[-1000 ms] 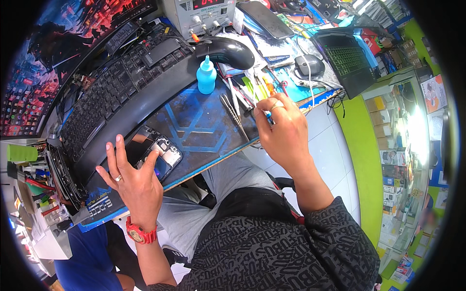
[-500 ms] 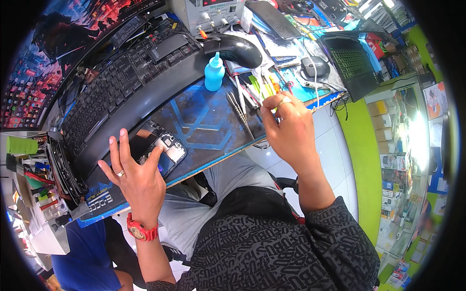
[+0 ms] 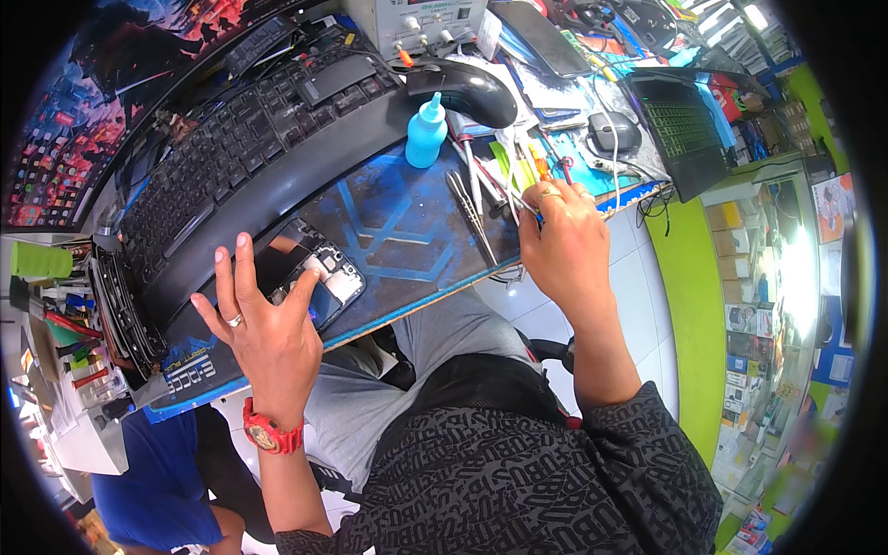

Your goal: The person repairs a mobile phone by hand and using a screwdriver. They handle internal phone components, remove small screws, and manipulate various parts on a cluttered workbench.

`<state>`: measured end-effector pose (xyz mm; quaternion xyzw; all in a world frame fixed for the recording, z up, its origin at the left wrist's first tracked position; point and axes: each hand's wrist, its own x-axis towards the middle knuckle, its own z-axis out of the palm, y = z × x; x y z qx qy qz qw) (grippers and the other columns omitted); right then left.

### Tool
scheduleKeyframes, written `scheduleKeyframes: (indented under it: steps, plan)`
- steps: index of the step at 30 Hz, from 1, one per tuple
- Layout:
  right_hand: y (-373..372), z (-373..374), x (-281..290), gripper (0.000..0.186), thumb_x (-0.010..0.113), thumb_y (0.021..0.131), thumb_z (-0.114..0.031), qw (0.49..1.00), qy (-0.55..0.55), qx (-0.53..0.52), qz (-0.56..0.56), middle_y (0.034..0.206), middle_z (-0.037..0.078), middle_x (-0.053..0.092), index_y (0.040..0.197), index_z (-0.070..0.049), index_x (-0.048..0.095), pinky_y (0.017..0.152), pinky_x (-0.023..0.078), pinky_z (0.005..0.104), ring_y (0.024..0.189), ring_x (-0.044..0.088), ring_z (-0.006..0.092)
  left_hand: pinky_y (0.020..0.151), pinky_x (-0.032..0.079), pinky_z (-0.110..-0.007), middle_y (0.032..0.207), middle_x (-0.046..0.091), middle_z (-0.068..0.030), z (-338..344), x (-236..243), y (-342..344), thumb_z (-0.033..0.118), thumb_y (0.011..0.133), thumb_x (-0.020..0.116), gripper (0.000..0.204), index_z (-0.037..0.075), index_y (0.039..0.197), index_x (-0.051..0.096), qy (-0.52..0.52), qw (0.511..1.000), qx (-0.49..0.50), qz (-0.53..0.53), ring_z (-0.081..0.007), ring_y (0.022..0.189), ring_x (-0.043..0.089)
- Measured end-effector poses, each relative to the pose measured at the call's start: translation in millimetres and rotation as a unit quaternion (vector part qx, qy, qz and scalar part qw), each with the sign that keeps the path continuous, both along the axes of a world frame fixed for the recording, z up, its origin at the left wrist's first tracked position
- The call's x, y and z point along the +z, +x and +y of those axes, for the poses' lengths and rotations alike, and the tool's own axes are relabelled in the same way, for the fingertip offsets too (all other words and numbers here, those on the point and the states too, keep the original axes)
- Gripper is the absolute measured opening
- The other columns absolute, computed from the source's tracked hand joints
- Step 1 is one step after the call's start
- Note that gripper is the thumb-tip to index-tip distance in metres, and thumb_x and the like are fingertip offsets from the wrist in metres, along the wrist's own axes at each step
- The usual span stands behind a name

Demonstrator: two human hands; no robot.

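An opened smartphone (image 3: pixel 342 283) lies on the dark blue mat (image 3: pixel 398 227), its inner parts exposed. My left hand (image 3: pixel 270 344) rests over its near left side with fingers spread, one digit touching the inside of the phone. At the mat's right end my right hand (image 3: pixel 568 242) reaches in among the screwdrivers and other slim tools. Its fingers are curled together at the tool handles; what lies between them is hidden. Just left of that hand are metal tweezers (image 3: pixel 470 211). A light blue squeeze bottle (image 3: pixel 425 137) stands upright beyond them.
A black keyboard (image 3: pixel 250 139) spans the left back, below a monitor (image 3: pixel 102 102). Behind are a power supply (image 3: pixel 416 26) and a curved black object (image 3: pixel 472 91). Rightward sit a grey mouse (image 3: pixel 614 133) and a laptop (image 3: pixel 680 129). Another person's blue clothing (image 3: pixel 148 486) shows lower left.
My right hand has moved slightly right, its fingertips now in among the tools. My left hand keeps its place on the phone. The whole view has shifted a little.
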<state>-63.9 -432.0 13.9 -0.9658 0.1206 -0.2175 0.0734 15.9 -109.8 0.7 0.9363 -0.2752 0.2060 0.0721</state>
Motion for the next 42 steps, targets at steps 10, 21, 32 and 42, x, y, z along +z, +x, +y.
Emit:
scheduleKeyframes:
  steps: [10, 21, 32, 42]
  plan:
    - [-1, -6, 5, 0.011, 0.075, 0.091, 0.001, 0.990, 0.108, -0.004, -0.096, 0.093, 0.016, 0.068, 0.101, -0.002, 0.070, 0.075, 0.053, 0.0443, 0.082, 0.066, 0.0337, 0.130, 0.008, -0.066, 0.171, 0.041, -0.0129, 2, 0, 1, 0.006, 0.086, 0.073, 0.033, 0.030, 0.105, 0.085, 0.000, 1.000, 0.007, 0.009, -0.0366, 0.161, 0.031]
    - [-14, -6, 13, 0.012, 0.066, 0.108, -0.003, 0.852, 0.416, 0.097, -0.301, 0.120, 0.015, 0.069, 0.119, 0.002, 0.062, 0.079, 0.059, 0.0256, 0.096, 0.072, 0.0169, 0.129, 0.010, -0.070, 0.172, 0.036, -0.0136, 4, -1, 0, 0.001, 0.088, 0.072, 0.037, 0.028, 0.110, 0.084, 0.003, 1.000, 0.001, 0.014, -0.0380, 0.162, 0.027]
    - [-1, 21, -23, 0.033, 0.064, 0.105, 0.006, 0.887, 0.372, 0.189, -0.197, 0.113, 0.016, 0.072, 0.136, 0.002, 0.051, 0.081, 0.064, 0.0319, 0.101, 0.075, 0.0225, 0.130, 0.007, -0.068, 0.171, 0.040, -0.0115, 2, -1, 1, 0.005, 0.087, 0.073, 0.036, 0.032, 0.109, 0.085, 0.004, 1.000, 0.008, 0.000, -0.0368, 0.161, 0.031]
    - [2, 21, -27, 0.047, 0.071, 0.098, 0.012, 0.891, 0.367, 0.184, -0.194, 0.111, 0.016, 0.070, 0.139, 0.002, 0.049, 0.079, 0.066, 0.0316, 0.102, 0.076, 0.0229, 0.131, 0.006, -0.066, 0.172, 0.038, -0.0110, 3, -1, 2, 0.004, 0.087, 0.072, 0.038, 0.031, 0.110, 0.085, 0.013, 1.000, 0.008, -0.007, -0.0358, 0.163, 0.028]
